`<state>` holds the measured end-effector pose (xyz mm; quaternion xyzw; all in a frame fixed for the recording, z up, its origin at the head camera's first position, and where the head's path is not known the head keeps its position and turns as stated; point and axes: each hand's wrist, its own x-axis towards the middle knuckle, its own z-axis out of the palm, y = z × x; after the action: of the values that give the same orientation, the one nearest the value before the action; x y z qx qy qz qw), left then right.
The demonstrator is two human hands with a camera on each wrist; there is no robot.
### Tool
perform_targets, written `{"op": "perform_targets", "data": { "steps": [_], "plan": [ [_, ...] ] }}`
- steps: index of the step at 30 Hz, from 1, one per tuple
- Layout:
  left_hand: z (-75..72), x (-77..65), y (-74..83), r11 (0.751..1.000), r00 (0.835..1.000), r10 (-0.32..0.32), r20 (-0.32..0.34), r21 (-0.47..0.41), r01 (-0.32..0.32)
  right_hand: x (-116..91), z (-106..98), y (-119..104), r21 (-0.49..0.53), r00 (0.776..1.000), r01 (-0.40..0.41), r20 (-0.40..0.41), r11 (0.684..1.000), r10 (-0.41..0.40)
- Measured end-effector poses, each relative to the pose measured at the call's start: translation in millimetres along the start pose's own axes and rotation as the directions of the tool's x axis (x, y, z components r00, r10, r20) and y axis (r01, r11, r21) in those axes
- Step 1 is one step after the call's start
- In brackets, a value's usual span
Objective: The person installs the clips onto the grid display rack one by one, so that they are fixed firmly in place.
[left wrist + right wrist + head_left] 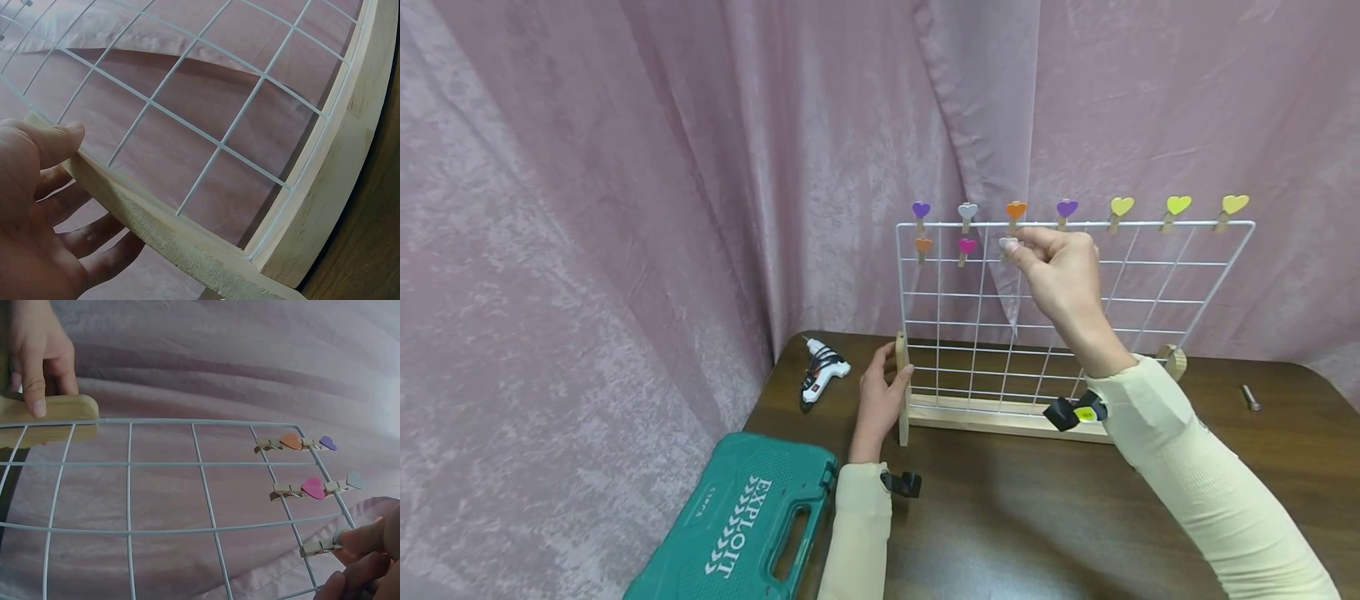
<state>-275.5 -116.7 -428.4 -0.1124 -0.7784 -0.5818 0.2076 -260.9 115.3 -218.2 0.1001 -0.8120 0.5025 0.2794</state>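
Observation:
A white wire grid rack (977,322) stands upright in a wooden base (992,418). My right hand (1067,275) pinches a small wooden clothespin (317,548) with a pale heart, its jaw end at the grid's second wire. To its left on that wire are an orange-heart clothespin (922,246) and a pink-heart clothespin (966,247). Along the top wire sits a row of several more heart clothespins, among them a purple one (921,210) and a yellow one (1235,205). My left hand (882,396) grips the wooden side post (144,219), thumb on one face and fingers behind.
Left of the rack, a white glue gun (823,372) with a dark cord lies on the brown table (1000,517). A green tool case (737,517) is at the front left. To the right lies a small metal piece (1251,397). Pink curtains (850,167) hang behind.

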Motion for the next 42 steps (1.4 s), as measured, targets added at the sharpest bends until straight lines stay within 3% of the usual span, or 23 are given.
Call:
{"op": "perform_targets", "data": {
  "steps": [11, 22, 32, 37, 42],
  "plan": [
    [5.9, -5.2, -1.4, 1.0, 1.0, -0.018, 0.002, 0.018, 0.018, -3.4, -0.2, 4.8, -0.018, 0.999, -0.008, -0.043, 1.0, 0.007],
    [8.8, -2.5, -0.7, 1.0, 1.0, -0.003, -0.002, -0.002, 0.003, -2.5, -5.2, 3.1, 0.043, 1.0, 0.003, -0.007, 0.999, -0.003],
    [6.0, -2.9, -2.3, 1.0, 1.0, 0.017, -0.004, -0.009, -0.017, -22.0, -17.2, 16.3, 0.087, 0.997, 0.048, 0.061, 0.995, -0.054],
    [4.0, -1.9, -4.6, 1.0, 1.0, 0.014, -0.007, 0.02, -0.013, -36.4, -27.5, 32.7, 0.033, 0.994, 0.07, 0.082, 0.997, -0.072],
    [1.2, 0.6, -3.7, 1.0, 1.0, 0.007, -0.004, 0.028, -0.007, -50.8, -41.6, 50.6, -0.037, 0.992, 0.047, 0.119, 0.998, -0.042]
  ]
}}
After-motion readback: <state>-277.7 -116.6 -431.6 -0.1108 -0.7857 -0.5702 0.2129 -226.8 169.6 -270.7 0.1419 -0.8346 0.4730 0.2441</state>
